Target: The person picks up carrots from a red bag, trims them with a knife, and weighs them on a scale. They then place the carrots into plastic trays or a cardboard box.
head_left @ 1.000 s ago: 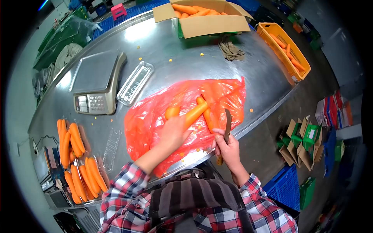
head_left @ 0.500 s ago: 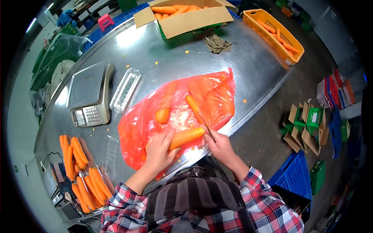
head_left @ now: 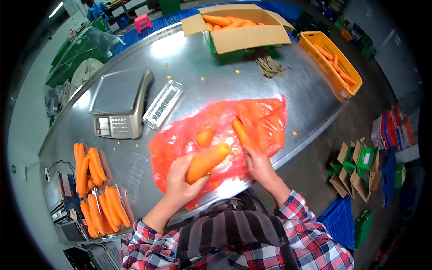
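My left hand (head_left: 183,182) is closed around a thick carrot (head_left: 209,162), holding it over the red plastic bag (head_left: 265,118). The carrot's blunt end points up and to the right. To its right, my right hand (head_left: 261,167) is closed on a knife (head_left: 246,147); little of the blade shows, blurred and seen nearly edge-on. Just beyond the knife, a slimmer carrot (head_left: 239,129) lies on the bag. Another carrot (head_left: 204,138) is on the bag behind the held one, partly hidden by it.
A digital scale (head_left: 118,108) and a clear plastic tray (head_left: 163,105) stand at left. Packed carrots (head_left: 101,202) lie at the near left. At the back are a cardboard box (head_left: 252,38) of carrots, a cloth (head_left: 270,66) and an orange crate (head_left: 306,45). Orange scraps dot the metal table.
My left hand has drawn the carrot up and leftward, away from the knife. My right hand with the knife has shifted forward. The whole view has moved slightly.
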Tool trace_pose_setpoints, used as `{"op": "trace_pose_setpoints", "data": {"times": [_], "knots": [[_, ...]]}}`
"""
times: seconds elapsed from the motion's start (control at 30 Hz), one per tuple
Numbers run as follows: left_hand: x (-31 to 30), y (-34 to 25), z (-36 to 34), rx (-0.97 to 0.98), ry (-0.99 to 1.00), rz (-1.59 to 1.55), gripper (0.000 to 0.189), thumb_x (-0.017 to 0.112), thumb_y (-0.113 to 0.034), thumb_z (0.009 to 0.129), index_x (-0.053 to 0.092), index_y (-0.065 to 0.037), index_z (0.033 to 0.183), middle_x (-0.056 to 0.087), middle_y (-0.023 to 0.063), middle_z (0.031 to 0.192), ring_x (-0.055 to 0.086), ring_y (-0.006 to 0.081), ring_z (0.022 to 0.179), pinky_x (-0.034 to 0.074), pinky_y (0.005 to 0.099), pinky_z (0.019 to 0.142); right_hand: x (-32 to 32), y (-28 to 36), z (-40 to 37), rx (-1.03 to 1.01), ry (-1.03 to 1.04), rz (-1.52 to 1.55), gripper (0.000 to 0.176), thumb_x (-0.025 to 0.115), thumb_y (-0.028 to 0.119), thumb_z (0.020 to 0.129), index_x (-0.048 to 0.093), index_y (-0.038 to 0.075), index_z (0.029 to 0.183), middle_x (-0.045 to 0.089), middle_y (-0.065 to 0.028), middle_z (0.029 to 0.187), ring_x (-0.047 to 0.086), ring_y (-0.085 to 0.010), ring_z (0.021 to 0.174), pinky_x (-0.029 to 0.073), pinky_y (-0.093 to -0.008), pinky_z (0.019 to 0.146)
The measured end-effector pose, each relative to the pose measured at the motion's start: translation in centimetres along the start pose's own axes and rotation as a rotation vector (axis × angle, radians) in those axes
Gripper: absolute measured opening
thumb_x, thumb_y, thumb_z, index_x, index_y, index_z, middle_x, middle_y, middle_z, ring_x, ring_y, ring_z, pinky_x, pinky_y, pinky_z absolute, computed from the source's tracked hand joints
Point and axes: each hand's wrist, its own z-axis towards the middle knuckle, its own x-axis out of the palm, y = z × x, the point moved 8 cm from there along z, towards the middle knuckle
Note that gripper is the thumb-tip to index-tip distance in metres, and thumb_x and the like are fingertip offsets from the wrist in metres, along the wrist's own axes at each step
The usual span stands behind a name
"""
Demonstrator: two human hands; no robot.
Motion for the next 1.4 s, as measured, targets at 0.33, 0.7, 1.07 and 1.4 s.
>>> {"op": "trace_pose_setpoints", "data": {"times": [0.33, 0.7, 1.07, 1.4], "knots": [[-14.1, 13.5, 13.3, 0.227, -0.197, 0.688, 0.041, 0.064, -0.006, 0.069, 0.060, -0.011, 0.109, 0.057, 0.0092, 0.105, 0.052, 0.0280, 0.106, 0.033, 0.0491, 0.101, -2.2, 0.8, -0.5, 0.291, -0.032, 0.304, 0.024, 0.049, 0.007, 0.091, 0.062, -0.003, 0.108, 0.062, -0.0055, 0.063, 0.055, -0.0093, 0.056, 0.043, -0.0248, 0.052], [-16.5, 25.5, 15.3, -0.004, 0.037, 0.885, 0.042, 0.060, 0.001, 0.069, 0.060, -0.011, 0.110, 0.058, 0.0086, 0.108, 0.050, 0.0284, 0.115, 0.034, 0.0499, 0.101, -0.2, 0.7, 0.8, 0.394, 0.093, 0.122, 0.026, 0.052, 0.018, 0.092, 0.063, 0.004, 0.111, 0.059, -0.0064, 0.069, 0.051, -0.0135, 0.055, 0.042, -0.0291, 0.050], [-14.1, 14.8, 10.0, 0.082, -0.548, 0.492, 0.025, 0.061, -0.003, 0.075, 0.057, -0.001, 0.100, 0.056, 0.0130, 0.090, 0.054, 0.0298, 0.088, 0.045, 0.0387, 0.078, 0.9, 2.3, 3.1, 0.238, 0.069, 0.218, 0.026, 0.053, 0.020, 0.092, 0.063, 0.003, 0.108, 0.057, -0.0056, 0.072, 0.050, -0.0138, 0.061, 0.042, -0.0297, 0.057], [-15.3, 15.9, 10.7, -0.087, -0.678, 0.564, 0.020, 0.065, -0.008, 0.076, 0.056, -0.001, 0.093, 0.056, 0.0141, 0.090, 0.053, 0.0323, 0.086, 0.044, 0.0393, 0.074, -0.2, 1.7, 2.7, 0.161, 0.016, 0.227, 0.028, 0.051, 0.016, 0.092, 0.061, 0.004, 0.115, 0.054, -0.0009, 0.071, 0.042, -0.0090, 0.055, 0.037, -0.0266, 0.051]]}}
